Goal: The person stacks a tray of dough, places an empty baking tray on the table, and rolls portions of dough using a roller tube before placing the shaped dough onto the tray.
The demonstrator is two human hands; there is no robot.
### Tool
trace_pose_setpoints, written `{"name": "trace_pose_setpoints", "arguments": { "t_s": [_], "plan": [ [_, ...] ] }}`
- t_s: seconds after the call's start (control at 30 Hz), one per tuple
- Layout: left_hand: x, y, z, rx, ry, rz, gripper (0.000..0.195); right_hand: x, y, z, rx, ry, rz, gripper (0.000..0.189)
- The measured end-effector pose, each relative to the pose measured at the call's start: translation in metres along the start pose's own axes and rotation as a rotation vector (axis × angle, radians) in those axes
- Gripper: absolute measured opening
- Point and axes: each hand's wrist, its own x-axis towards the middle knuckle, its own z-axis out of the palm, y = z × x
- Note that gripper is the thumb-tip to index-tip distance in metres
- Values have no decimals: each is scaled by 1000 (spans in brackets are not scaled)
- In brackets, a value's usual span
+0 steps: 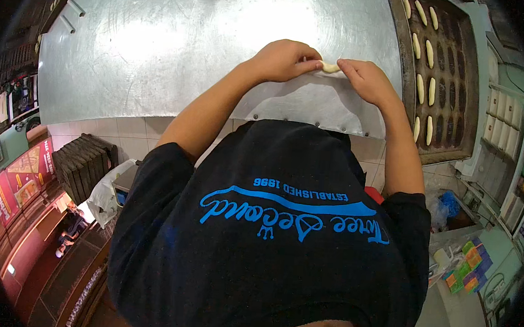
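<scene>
A short roll of pale dough (pixel 330 67) is held between my two hands, just above or on the bare metal worktop (pixel 159 74). My left hand (pixel 287 61) pinches its left end between thumb and fingers. At the other end, my right hand (pixel 366 79) has its thumb and fingertips on the dough. Only the middle of the roll shows; both ends are covered by fingers. To the right of my right hand lies a dark baking tray (pixel 465 150) with elongated hollows. Rolled dough sticks (pixel 429 130) fill its left columns, while hollows farther right hold no dough.
Short pale tubes (pixel 76 8) lie near the worktop's left edge. Bolt heads (pixel 286 119) line its front edge. Below left stand a stack of dark trays (pixel 84 165) and a white plastic bag (pixel 104 198). Shelves with packages (pixel 502 121) are at the right.
</scene>
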Motion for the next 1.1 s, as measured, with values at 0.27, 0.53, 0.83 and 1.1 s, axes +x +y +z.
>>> {"name": "trace_pose_setpoints", "arguments": {
  "t_s": [0.27,0.53,0.83,1.1],
  "plan": [
    [37,-18,13,115,36,-123,31,5,20,4,-382,130,-175,34],
    [31,-33,4,108,224,-99,33,-34,23,36,-399,203,-291,30],
    [-4,-9,-7,261,32,34,31,-20,31,17,-476,444,-370,36],
    [25,-35,35,664,298,-61,55,43,42,35,-693,404,-90,67]
  ]
}}
